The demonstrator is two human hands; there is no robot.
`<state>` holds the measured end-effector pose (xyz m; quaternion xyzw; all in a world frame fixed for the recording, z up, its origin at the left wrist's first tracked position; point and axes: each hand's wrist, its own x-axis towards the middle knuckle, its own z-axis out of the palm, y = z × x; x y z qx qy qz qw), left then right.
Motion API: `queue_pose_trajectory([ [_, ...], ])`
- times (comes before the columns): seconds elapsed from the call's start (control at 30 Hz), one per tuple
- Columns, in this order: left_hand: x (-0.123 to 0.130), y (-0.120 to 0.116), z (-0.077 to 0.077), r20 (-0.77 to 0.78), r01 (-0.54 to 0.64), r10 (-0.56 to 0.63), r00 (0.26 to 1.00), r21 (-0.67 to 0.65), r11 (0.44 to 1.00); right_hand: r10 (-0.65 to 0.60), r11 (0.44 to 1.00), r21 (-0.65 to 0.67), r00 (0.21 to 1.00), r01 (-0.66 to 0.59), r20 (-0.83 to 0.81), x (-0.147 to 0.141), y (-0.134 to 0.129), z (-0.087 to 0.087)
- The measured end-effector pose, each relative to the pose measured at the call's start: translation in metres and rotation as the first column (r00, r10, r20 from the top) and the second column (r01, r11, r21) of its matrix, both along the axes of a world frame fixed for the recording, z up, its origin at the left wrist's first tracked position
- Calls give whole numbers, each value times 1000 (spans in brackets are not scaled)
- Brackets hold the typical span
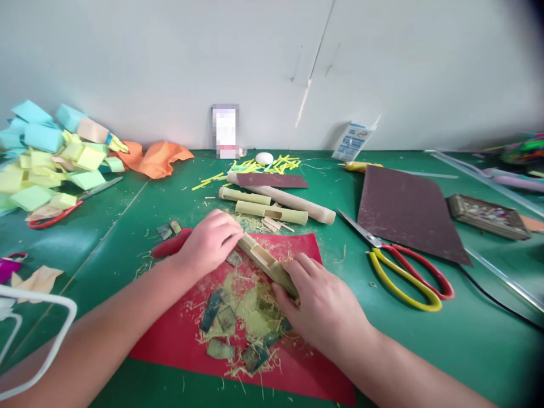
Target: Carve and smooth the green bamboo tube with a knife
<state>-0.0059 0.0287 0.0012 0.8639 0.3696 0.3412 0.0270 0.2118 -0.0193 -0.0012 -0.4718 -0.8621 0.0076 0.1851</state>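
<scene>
A bamboo tube (pixel 259 253) with a rectangular opening cut in its side lies slantwise between my hands. My right hand (pixel 317 294) is wrapped round its near end. With fingers bent and pressed together, my left hand (pixel 211 243) grips the far end; whether anything else is in those fingers is hidden. A red rounded object (pixel 170 245) shows partly behind my left hand. Below the tube is a red sheet (pixel 165 345), strewn with pale shavings, dust and several small dark worn scraps (pixel 211 310). Two similar cut bamboo pieces (pixel 250 209) rest just beyond the sheet.
Scissors (pixel 399 266) with red and yellow handles lie at right, beside dark sandpaper (pixel 408 209) and a small tray (pixel 488 217). Behind are a thick rod (pixel 306 205), yellow strips (pixel 289 164) and an upright phone (pixel 225 130). Folded paper blocks (pixel 46 153) and red-handled scissors (pixel 57 218) occupy the left.
</scene>
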Motion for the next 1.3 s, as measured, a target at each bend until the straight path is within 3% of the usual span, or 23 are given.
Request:
queue_pose_trajectory([
  [0.17, 1, -3, 1, -30, 36, -37, 999, -31, 999, 5, 1000, 9, 1000, -5, 16, 0, -2, 0],
  [0.53, -1, -2, -1, -23, -29, 29, 999, 5, 1000, -29, 999, 15, 998, 28, 56, -1, -3, 0],
  [1.3, 4, -5, -1, -50, -14, 13, 999, -22, 1000, -21, 999, -24, 999, 22, 42, -4, -3, 1],
])
